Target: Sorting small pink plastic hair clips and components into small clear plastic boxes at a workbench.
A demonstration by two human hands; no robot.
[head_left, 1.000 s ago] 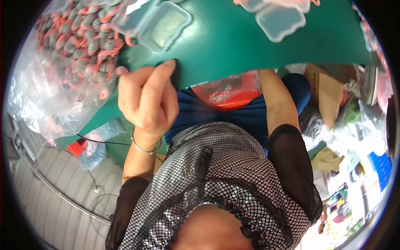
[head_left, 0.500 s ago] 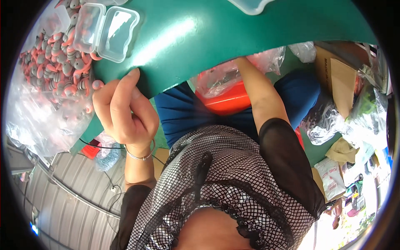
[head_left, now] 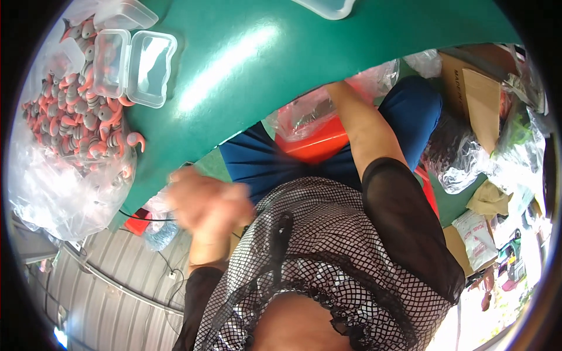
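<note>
My left hand (head_left: pixel 205 199) is in the air off the near edge of the green table (head_left: pixel 234 93), smeared by motion, so its fingers cannot be read. My right forearm (head_left: pixel 369 126) reaches under the table's edge, and the hand is hidden there. Below that arm is a red container (head_left: pixel 319 145) between my legs, with clear plastic film (head_left: pixel 301 120) over it. To the left, many small grey-and-coral hook-shaped pieces (head_left: pixel 76 111) lie heaped in a clear plastic bag (head_left: pixel 64 190). One loose hooked piece (head_left: pixel 136 140) sits on the table beside the heap.
An open hinged clear plastic box (head_left: pixel 149 70) lies beside the heap, with another clear box (head_left: pixel 126 14) behind it. A translucent tray (head_left: pixel 328 7) is at the far edge of view. Cardboard (head_left: pixel 483 105) and crumpled plastic bags (head_left: pixel 459 169) crowd the right side.
My left hand has drawn back from the table edge, toward my body. A loose hooked piece now shows where that hand was. The right arm stays under the table edge.
</note>
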